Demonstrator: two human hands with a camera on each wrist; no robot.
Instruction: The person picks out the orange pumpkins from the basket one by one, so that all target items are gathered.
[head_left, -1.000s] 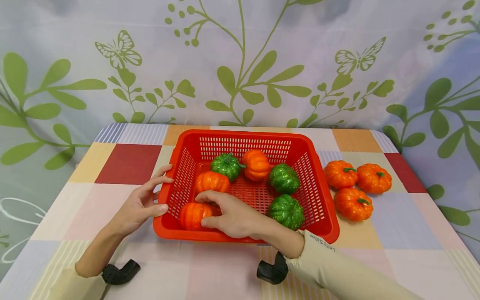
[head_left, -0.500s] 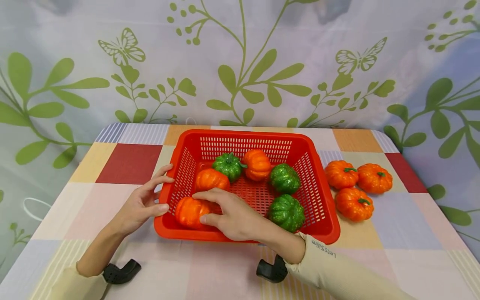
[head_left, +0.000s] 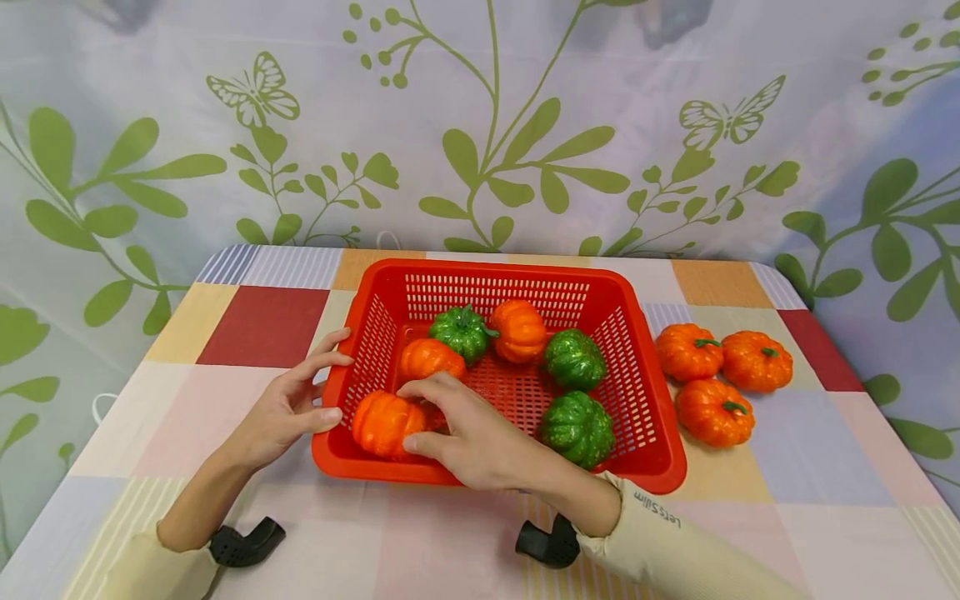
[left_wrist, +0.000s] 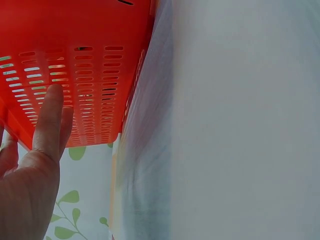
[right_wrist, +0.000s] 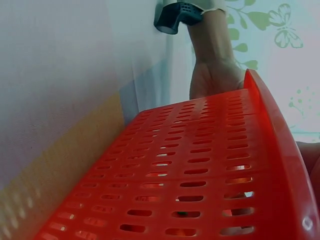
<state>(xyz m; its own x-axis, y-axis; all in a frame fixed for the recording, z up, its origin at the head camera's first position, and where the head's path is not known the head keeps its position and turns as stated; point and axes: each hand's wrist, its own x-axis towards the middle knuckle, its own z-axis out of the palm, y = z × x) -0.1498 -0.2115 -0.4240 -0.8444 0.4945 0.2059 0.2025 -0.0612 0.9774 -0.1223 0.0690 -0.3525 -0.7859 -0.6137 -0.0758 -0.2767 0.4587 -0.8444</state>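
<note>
A red plastic basket (head_left: 495, 479) with slotted walls holds several orange and green toy pumpkins. At its left end my left hand (head_left: 288, 408) grips the rim, thumb and some fingers over the top. Other fingers (left_wrist: 50, 120) of that hand lie against the outer wall in the left wrist view. My right hand (head_left: 480, 437) reaches over the near rim and holds an orange pumpkin (head_left: 382, 427) in the front left corner, thumb on its near side. Right behind it lies another orange pumpkin (head_left: 429, 358). In the right wrist view the basket wall hides most of the right hand's work.
A green pumpkin (head_left: 459, 333) and an orange one (head_left: 519, 331) sit at the basket's back, two green pumpkins (head_left: 576, 429) at its right. Three orange pumpkins (head_left: 716, 414) stand outside, right of the basket, on the patchwork tablecloth (head_left: 795, 467). A leaf-patterned curtain (head_left: 495, 100) hangs behind.
My right hand has turned and shifted the front orange pumpkin left, toward the basket's left wall. The left hand keeps its place on the rim. The head view has shifted slightly.
</note>
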